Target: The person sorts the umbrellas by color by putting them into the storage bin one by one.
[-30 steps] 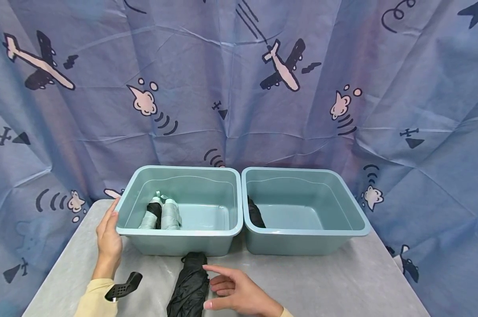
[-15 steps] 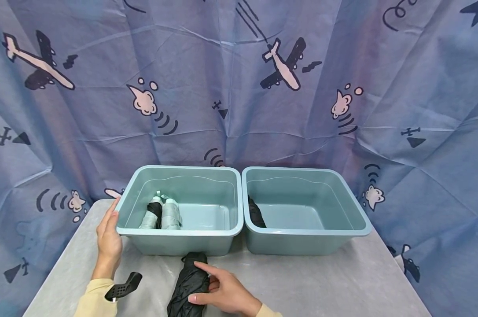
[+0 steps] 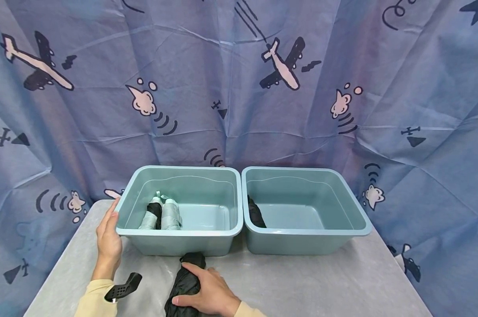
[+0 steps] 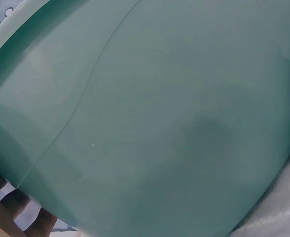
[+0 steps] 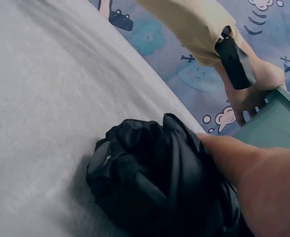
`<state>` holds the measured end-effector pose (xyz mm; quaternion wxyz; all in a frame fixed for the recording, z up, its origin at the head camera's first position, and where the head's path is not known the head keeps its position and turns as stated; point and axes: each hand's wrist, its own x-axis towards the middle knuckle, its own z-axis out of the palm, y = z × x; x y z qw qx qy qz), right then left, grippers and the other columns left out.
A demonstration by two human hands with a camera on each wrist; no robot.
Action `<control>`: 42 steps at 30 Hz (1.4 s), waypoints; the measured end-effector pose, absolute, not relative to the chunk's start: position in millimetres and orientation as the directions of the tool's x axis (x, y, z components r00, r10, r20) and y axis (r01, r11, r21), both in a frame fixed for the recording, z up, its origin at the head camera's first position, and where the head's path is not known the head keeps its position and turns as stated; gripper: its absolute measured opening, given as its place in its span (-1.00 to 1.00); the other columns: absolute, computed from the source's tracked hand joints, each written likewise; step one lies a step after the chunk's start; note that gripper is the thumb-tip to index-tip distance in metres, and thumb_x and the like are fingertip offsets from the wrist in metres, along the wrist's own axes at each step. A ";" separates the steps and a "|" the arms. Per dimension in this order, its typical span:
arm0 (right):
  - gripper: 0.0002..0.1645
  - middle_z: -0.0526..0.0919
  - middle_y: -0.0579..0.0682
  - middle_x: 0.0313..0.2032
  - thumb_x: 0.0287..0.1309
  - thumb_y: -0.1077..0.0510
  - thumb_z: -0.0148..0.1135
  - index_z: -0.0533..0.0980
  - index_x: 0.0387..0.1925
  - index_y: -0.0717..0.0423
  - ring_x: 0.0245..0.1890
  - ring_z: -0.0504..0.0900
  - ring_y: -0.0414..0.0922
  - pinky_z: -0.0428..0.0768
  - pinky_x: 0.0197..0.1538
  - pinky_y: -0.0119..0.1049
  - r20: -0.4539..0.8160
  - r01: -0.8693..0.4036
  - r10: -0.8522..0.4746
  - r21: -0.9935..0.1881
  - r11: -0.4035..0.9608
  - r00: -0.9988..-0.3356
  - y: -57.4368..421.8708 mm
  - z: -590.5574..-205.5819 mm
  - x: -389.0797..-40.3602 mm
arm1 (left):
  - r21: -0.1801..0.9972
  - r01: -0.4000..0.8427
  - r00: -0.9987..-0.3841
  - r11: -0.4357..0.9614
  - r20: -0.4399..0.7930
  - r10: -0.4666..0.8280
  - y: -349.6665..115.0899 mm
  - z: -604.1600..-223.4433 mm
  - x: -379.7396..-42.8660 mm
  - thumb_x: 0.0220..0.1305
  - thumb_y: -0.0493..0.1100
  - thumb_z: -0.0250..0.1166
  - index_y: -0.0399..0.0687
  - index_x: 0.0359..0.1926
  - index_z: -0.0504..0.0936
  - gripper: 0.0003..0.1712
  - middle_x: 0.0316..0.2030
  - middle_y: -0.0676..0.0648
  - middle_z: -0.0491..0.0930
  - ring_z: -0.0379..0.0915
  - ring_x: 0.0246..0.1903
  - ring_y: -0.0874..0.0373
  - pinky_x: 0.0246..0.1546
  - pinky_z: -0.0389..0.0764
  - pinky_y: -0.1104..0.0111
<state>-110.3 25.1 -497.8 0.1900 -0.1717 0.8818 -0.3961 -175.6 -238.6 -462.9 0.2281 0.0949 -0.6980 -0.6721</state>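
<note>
On the table in front of the bins lies a folded black umbrella [image 3: 183, 284], its upper end close to the left bin's front wall. My right hand [image 3: 211, 290] grips it from the right, thumb across its top and index finger near that upper end. In the right wrist view the umbrella's crumpled fabric [image 5: 155, 182] fills the lower middle, with my thumb side along it. My left hand [image 3: 109, 240] rests, fingers straight, against the outer left side of the left pale green bin [image 3: 179, 242]. In the left wrist view the bin's wall [image 4: 160, 98] covers most of the picture.
Inside the left bin lie two pale green rolled bundles [image 3: 170, 215], one with a black band. The right bin [image 3: 302, 242] stands beside it, with a black bundle [image 3: 256, 213] at its left wall. A printed blue curtain [image 3: 223, 88] hangs behind the grey table [image 3: 322, 286].
My right hand has moved left onto the black umbrella and closed round it; the umbrella has shifted slightly left. My left hand and both bins have stayed in place.
</note>
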 end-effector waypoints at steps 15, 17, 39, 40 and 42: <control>-0.02 0.58 -0.06 0.23 -0.14 -0.42 0.56 0.38 0.38 -0.57 0.23 0.46 0.20 0.55 0.08 0.08 -0.293 -0.216 -0.496 -0.642 0.736 -0.818 6.8 -516.1 -129.9 | 0.975 0.215 -0.872 0.057 0.218 -0.439 -239.0 -464.1 -176.8 0.66 -0.11 -0.20 -0.15 0.51 0.29 -0.46 0.49 -0.22 0.22 0.22 0.36 0.21 0.28 0.25 0.56; -0.06 0.57 -0.16 0.22 -0.15 -0.37 0.58 0.41 0.34 -0.60 0.17 0.48 0.13 0.53 0.09 0.04 -0.266 -0.199 -0.515 -0.705 0.680 -0.815 11.3 -526.5 -132.7 | 0.975 0.215 -0.872 0.064 0.221 -0.438 -239.0 -464.1 -176.7 0.66 -0.11 -0.20 -0.16 0.51 0.29 -0.46 0.49 -0.22 0.22 0.23 0.36 0.21 0.29 0.25 0.55; -0.06 0.56 -0.02 0.21 0.16 0.30 0.46 0.31 0.50 -0.23 0.07 0.65 -0.11 0.62 0.09 -0.27 0.026 0.032 -0.725 -0.997 -0.065 -0.688 78.8 -469.0 -102.7 | 0.981 0.174 -0.882 0.081 0.192 -0.430 -240.4 -463.7 -175.5 0.66 -0.07 -0.23 -0.08 0.54 0.26 -0.45 0.50 -0.16 0.21 0.20 0.38 0.19 0.41 0.17 0.35; -0.05 0.55 0.02 0.22 0.16 0.33 0.45 0.29 0.51 -0.18 0.07 0.66 -0.07 0.63 0.09 -0.24 0.051 0.029 -0.730 -0.995 -0.097 -0.682 82.5 -465.1 -101.5 | 0.982 0.174 -0.883 0.078 0.190 -0.429 -240.5 -463.8 -175.6 0.66 -0.08 -0.23 -0.08 0.54 0.26 -0.45 0.50 -0.17 0.21 0.20 0.38 0.19 0.40 0.19 0.36; -0.04 0.51 0.08 0.26 0.17 0.36 0.43 0.26 0.53 -0.10 0.10 0.64 -0.03 0.63 0.10 -0.21 0.103 0.001 -0.732 -0.990 -0.140 -0.673 89.8 -457.1 -99.3 | 0.982 0.177 -0.883 0.070 0.190 -0.430 -241.1 -464.3 -176.1 0.66 -0.08 -0.22 -0.09 0.53 0.26 -0.45 0.50 -0.18 0.21 0.20 0.38 0.19 0.38 0.20 0.40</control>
